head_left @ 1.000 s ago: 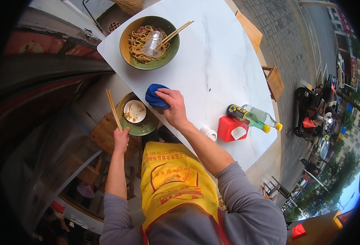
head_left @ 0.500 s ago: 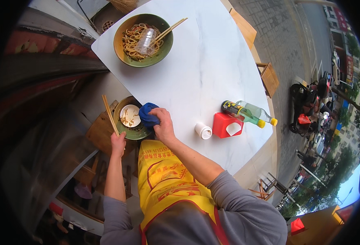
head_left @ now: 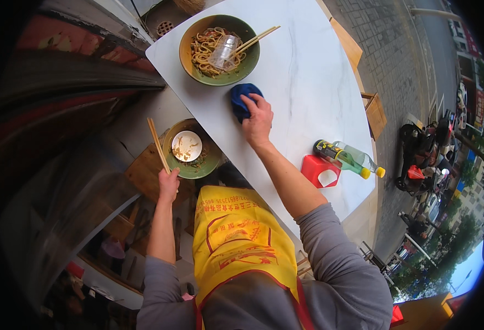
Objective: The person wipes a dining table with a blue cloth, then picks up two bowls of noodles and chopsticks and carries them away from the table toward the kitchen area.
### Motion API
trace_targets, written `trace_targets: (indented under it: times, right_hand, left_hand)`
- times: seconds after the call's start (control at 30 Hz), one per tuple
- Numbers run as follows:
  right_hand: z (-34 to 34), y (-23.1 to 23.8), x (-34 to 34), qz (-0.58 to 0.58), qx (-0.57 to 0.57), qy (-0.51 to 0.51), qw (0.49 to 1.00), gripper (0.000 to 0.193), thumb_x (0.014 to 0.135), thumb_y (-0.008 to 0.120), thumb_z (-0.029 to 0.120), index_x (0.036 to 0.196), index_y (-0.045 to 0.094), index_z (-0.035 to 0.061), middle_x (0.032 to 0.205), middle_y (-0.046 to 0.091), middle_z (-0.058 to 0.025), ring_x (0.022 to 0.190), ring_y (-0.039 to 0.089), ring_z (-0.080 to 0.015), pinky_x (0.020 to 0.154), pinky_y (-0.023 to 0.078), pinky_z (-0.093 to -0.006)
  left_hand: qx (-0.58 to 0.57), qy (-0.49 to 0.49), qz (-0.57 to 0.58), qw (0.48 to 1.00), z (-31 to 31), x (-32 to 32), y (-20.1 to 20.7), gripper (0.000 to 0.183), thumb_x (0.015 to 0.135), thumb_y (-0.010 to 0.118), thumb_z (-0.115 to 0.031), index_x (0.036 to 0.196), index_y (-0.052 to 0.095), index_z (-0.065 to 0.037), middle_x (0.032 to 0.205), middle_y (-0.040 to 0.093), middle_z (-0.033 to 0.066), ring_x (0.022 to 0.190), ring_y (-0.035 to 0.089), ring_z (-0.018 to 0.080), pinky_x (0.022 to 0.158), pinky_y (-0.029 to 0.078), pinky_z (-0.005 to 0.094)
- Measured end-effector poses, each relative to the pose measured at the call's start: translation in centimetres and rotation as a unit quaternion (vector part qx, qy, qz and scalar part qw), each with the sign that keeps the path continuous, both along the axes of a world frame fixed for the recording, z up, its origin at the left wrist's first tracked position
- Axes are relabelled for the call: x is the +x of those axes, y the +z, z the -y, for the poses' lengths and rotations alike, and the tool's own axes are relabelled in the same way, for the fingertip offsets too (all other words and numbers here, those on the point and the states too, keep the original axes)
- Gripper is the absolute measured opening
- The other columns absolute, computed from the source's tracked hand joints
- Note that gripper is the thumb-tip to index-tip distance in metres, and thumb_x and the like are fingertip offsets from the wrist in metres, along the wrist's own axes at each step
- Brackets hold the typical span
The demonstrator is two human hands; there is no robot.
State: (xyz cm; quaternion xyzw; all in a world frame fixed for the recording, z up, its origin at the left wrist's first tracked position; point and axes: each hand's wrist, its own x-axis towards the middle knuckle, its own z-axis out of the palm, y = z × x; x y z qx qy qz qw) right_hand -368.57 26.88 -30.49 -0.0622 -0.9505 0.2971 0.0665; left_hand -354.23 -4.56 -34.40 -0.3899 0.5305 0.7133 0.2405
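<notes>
My left hand is closed on a pair of wooden chopsticks and the near rim of a green-brown bowl, held off the table's left edge. Inside that bowl sits a small white dish with brown food scraps. My right hand presses a bunched blue cloth onto the white tabletop, fingers bent over it. Just beyond the cloth, a larger bowl holds leftover noodles, a clear plastic cup lying on its side and more chopsticks.
A red tissue box stands on the right of the table, beside a dark-labelled green bottle and a clear bottle, both yellow-capped. Wooden stools line the far side. Parked motorbikes stand in the street.
My right hand has slid the blue cloth forward across the tabletop, away from the held bowl toward the noodle bowl. My right forearm now hides the white jar.
</notes>
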Motion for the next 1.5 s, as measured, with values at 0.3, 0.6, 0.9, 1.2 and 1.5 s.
trace_targets:
  times: [0.3,0.6,0.9,1.2,1.5]
  right_hand:
    - [0.8,6.7,3.0,0.022,-0.154,0.043,0.987,0.055,0.065,0.053,-0.016,0.112,0.067,0.0083,0.116,0.061,-0.0111,0.111,0.055,-0.0319,0.098,0.044,-0.0376]
    - [-17.7,4.1,2.7,0.270,0.156,-0.070,0.947,0.038,0.075,0.058,-0.006,0.112,0.047,-0.0013,0.114,0.050,-0.0305,0.100,0.055,-0.0487,0.088,0.049,-0.0513]
    - [-9.7,5.1,6.7,0.277,0.119,-0.087,0.950,0.039,0.071,0.059,-0.008,0.108,0.049,-0.0006,0.111,0.051,-0.0256,0.098,0.052,-0.0440,0.087,0.048,-0.0499]
    - [6.0,6.9,8.0,0.204,-0.267,-0.001,0.942,0.049,0.067,0.063,-0.009,0.113,0.049,0.0040,0.108,0.052,-0.0192,0.104,0.054,-0.0369,0.089,0.047,-0.0385]
    - [-23.0,4.2,-3.1,0.140,-0.010,-0.468,0.873,0.036,0.077,0.055,-0.002,0.113,0.055,-0.0056,0.113,0.062,-0.0236,0.105,0.063,-0.0357,0.093,0.050,-0.0392]
  left_hand:
    - [-0.024,-0.015,0.013,1.000,1.1,-1.4,0.2,0.009,0.091,0.060,-0.004,0.099,0.057,-0.007,0.073,0.054,-0.0027,0.044,0.036,0.0029,0.037,0.024,0.0211]
    - [-0.011,-0.039,0.009,0.999,0.8,-0.7,0.4,0.009,0.091,0.059,-0.004,0.100,0.057,-0.007,0.070,0.052,-0.0042,0.042,0.033,0.0018,0.036,0.023,0.0212]
    - [-0.006,-0.037,0.012,0.999,-0.2,-0.4,0.1,0.008,0.091,0.059,-0.004,0.098,0.056,-0.007,0.069,0.051,-0.0044,0.041,0.033,0.0015,0.036,0.022,0.0212]
    - [-0.026,-0.055,0.031,0.998,-0.7,-0.9,0.8,0.007,0.091,0.060,-0.005,0.096,0.055,-0.007,0.068,0.051,-0.0042,0.043,0.035,0.0023,0.036,0.023,0.0218]
    - [-0.010,-0.032,0.008,0.999,-0.5,-1.4,0.2,0.007,0.091,0.060,-0.005,0.098,0.057,-0.006,0.071,0.053,-0.0030,0.044,0.036,0.0026,0.037,0.024,0.0216]
